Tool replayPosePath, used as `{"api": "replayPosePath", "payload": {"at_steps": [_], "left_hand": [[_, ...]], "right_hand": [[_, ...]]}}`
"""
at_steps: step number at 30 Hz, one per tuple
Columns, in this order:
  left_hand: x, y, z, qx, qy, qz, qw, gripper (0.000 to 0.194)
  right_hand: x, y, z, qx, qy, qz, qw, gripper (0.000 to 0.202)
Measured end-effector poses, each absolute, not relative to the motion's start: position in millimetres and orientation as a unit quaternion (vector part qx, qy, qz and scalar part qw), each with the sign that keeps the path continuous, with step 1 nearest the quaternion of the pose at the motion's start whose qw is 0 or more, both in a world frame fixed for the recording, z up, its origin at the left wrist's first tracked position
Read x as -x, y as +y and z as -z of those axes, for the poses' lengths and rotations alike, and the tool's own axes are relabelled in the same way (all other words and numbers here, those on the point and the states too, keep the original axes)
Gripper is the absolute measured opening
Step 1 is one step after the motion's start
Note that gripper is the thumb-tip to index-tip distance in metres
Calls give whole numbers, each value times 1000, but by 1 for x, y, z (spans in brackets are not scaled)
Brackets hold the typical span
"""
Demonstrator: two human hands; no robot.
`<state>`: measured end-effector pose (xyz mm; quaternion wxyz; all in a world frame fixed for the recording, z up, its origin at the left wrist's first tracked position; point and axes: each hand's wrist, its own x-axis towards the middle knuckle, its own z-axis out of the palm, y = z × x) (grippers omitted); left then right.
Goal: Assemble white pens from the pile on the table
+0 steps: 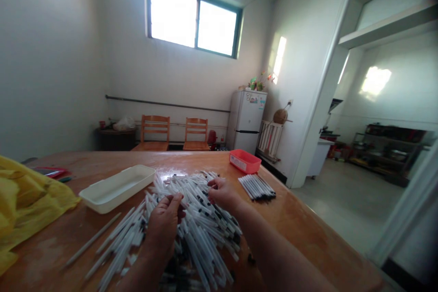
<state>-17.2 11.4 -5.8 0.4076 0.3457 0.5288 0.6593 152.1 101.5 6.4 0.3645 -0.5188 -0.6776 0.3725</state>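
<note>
Fingers [176,199] bent over a heap of pen-like tubes [201,232]

With the heap as my dial and twelve straight ahead, my left hand [164,219] hangs over the nine o'clock side, thumb and forefinger drawn close; I cannot tell whether they pinch a tube. My right hand [224,193] is at one o'clock, its fingers curled inward near the tubes, and I cannot tell what, if anything, sits between the tips.

The heap spreads across the worktop [287,215] right in front of me, pale tubes with dark ends pointing every way. One stray tube [92,239] lies at eight o'clock, apart from the thick of it.

At two o'clock a neat row of tubes [255,185] lies side by side, dark ends toward me. Just beyond it, at one, stands a red basket [241,164]. A cream tray [102,204] takes ten o'clock, near the heap, and a yellow plastic bag [30,212] slumps at nine.

Past the far edge, two wooden chairs [152,146] stand around twelve, with a fridge [248,116] toward one.
</note>
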Motion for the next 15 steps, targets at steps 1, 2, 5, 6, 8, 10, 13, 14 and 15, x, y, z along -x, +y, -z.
{"api": "replayPosePath", "payload": {"at_steps": [1,2,5,6,8,10,13,14,15], "left_hand": [[17,11,6,-346,528,-660,407,34],[17,11,6,-346,527,-661,407,35],[17,12,6,-347,524,-662,409,36],[17,12,6,-347,524,-662,410,36],[17,12,7,-346,524,-661,411,36],[16,13,8,-345,525,-660,412,36],[15,14,9,-348,527,-655,416,35],[14,15,10,-349,528,-653,417,35],[14,15,10,-351,528,-651,418,34]], "right_hand": [[-153,102,-7,515,-676,-378,367,27],[-157,101,-8,513,-674,-381,371,26],[-179,93,-8,513,-665,-376,392,20],[-190,90,-7,517,-661,-374,396,19],[-216,80,-5,528,-654,-370,396,18],[-243,69,-1,543,-648,-361,395,17],[-277,50,7,563,-654,-332,381,18],[-285,45,10,569,-672,-303,364,19],[-291,39,12,573,-691,-277,343,20]]}}
